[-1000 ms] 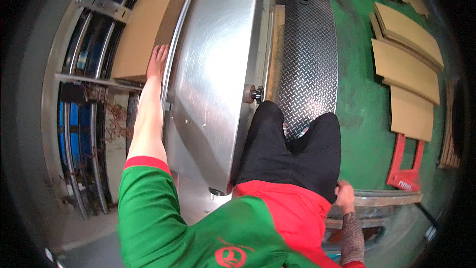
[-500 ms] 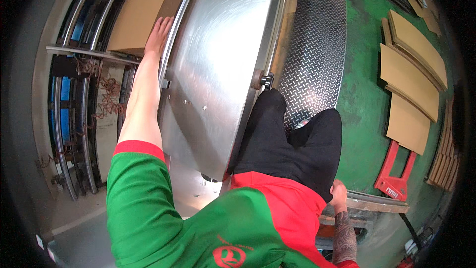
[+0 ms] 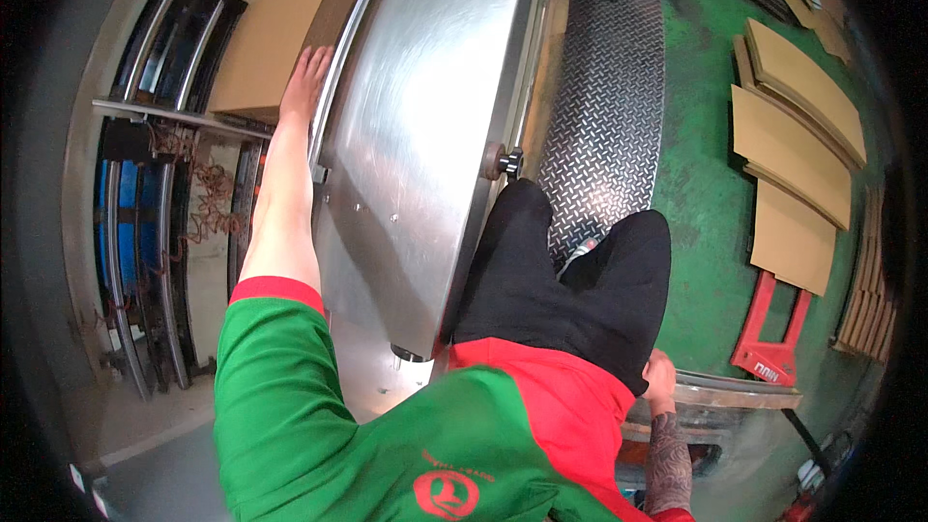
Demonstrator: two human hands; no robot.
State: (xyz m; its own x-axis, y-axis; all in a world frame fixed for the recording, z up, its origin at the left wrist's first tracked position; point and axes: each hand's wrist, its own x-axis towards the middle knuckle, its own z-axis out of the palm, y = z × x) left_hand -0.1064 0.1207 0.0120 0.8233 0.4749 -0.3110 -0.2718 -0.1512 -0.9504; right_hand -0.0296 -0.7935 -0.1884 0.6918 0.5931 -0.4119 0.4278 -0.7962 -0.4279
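My left arm reaches forward along the left side of a brushed metal table (image 3: 425, 68). My left hand (image 3: 305, 82) lies with its fingers stretched against the near side of a stack of brown cardboard sheets (image 3: 275, 29), just beyond the table's raised metal edge. My right hand (image 3: 659, 377) is low beside my right thigh, close to the end of a metal-edged ledge (image 3: 735, 394). Its fingers are mostly hidden, so whether it holds anything does not show.
Metal rails and tangled brown wires (image 3: 211, 193) lie left of my arm. A black knob (image 3: 511, 163) juts from the table near my knee. A tread-plate strip (image 3: 609, 87) runs along the green floor (image 3: 701, 184). Cardboard piles (image 3: 797, 145) stand at right by a red pallet jack (image 3: 768, 329).
The whole view has shifted slightly. My left hand stays against the cardboard stack, and my right hand remains beside my thigh.
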